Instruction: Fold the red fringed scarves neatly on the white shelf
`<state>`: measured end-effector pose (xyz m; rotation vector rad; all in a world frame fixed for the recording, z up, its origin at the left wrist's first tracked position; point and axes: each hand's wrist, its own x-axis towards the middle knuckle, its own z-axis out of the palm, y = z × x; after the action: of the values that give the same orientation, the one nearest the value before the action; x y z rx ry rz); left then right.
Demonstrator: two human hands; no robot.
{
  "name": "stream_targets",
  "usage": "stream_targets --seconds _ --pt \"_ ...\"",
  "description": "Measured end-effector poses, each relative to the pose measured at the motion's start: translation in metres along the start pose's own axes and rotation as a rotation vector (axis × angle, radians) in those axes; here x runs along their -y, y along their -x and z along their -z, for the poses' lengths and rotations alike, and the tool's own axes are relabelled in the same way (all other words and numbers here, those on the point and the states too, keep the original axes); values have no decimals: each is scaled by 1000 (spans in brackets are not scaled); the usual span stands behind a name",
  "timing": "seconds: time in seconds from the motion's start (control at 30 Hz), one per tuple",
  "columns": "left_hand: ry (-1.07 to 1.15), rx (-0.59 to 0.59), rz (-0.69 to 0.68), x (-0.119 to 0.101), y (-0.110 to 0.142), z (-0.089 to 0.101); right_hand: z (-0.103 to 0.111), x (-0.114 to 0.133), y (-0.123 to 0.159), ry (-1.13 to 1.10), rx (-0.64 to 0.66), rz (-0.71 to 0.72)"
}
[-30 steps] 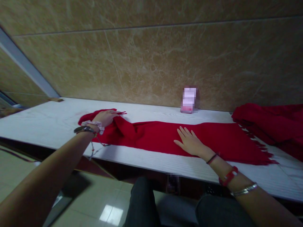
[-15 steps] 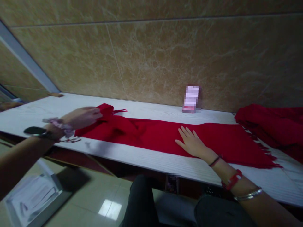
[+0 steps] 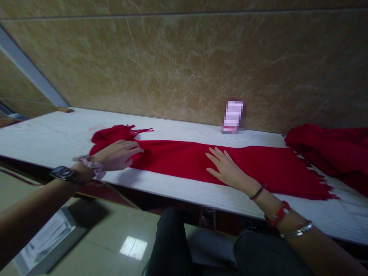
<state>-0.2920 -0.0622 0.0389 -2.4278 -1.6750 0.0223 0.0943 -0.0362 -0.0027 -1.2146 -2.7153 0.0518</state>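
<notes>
A red scarf lies stretched along the white tabletop, its right end fringed. The scarf's left end is bunched and turned back, with a fringe pointing right toward the wall side. Over the left part of the scarf is my left hand, fingers loosely bent and apart, nothing visible in them; whether it touches the cloth I cannot tell. My right hand rests on the middle of the scarf with fingers spread.
A second heap of red cloth lies at the right. Against the tiled wall stands a small blurred-out pink and white item. Below on the floor, at lower left, is a grey box with papers.
My left hand pulled the bunched left end outward to the left, let it go, and came back right over the scarf. My right hand has shifted slightly left.
</notes>
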Motion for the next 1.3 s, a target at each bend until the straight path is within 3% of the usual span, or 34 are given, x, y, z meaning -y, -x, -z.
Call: stream_targets --seconds 0.1,0.27,0.33,0.47,0.57,0.63,0.77,0.87,1.0,1.3 --pt "-3 36 -211 -35 -15 -1 -2 12 -2 -83 33 148" --pt "90 102 -226 -65 -36 -19 -7 15 0 -111 92 222" --pt "130 116 -185 -64 -42 -21 -8 12 2 -113 85 231" --pt "107 12 5 -46 -61 -18 -9 9 4 -104 71 240" --pt "38 53 134 -33 -81 -16 -9 10 4 -86 68 238" --pt "22 87 128 -29 -93 -17 -8 11 4 -78 71 235" --pt "37 12 37 -36 -107 -20 -8 11 4 -83 67 237" --pt "84 86 -13 -44 -111 -21 -9 11 4 -93 54 238" --pt "76 163 27 -48 -113 -20 -11 10 4 -93 55 229" --pt "-47 100 76 -31 -130 -11 -9 11 4 -88 58 225"
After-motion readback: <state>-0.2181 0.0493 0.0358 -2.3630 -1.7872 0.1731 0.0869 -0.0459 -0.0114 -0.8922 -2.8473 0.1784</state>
